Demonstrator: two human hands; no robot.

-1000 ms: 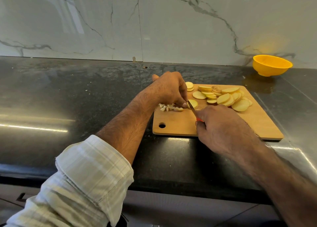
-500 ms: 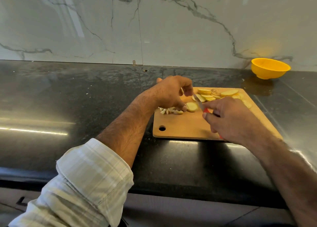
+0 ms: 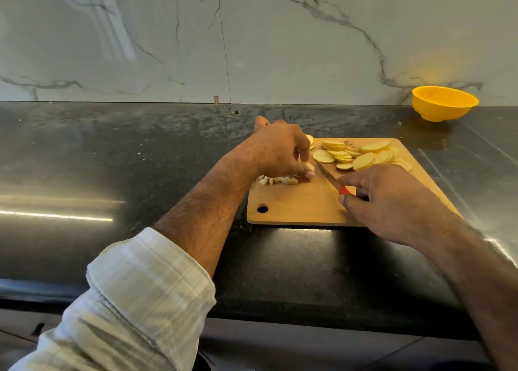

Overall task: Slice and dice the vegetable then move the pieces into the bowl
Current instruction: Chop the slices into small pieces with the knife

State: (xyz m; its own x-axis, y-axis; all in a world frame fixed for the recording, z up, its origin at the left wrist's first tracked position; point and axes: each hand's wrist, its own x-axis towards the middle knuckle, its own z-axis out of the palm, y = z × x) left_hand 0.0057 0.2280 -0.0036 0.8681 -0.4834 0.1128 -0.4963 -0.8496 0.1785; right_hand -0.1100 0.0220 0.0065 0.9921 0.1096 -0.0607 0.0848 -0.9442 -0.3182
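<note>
A wooden cutting board (image 3: 302,205) lies on the black counter. Pale yellow potato slices (image 3: 361,157) are spread over its far right part. A small heap of diced pieces (image 3: 277,180) sits at its left edge. My left hand (image 3: 283,149) pinches a potato slice (image 3: 308,166) on the board beside the dice. My right hand (image 3: 384,199) grips the red handle of a small knife (image 3: 328,175), whose blade points up-left toward that slice. The yellow bowl (image 3: 444,104) stands apart at the back right near the wall.
The black stone counter (image 3: 126,174) stretches wide to the left of the board. A white marble wall (image 3: 252,39) closes the back. The counter's front edge runs below my forearms.
My left hand has taken up a slice beside the dice. My right hand drew back toward me with the knife, uncovering the slices it hid half a second ago.
</note>
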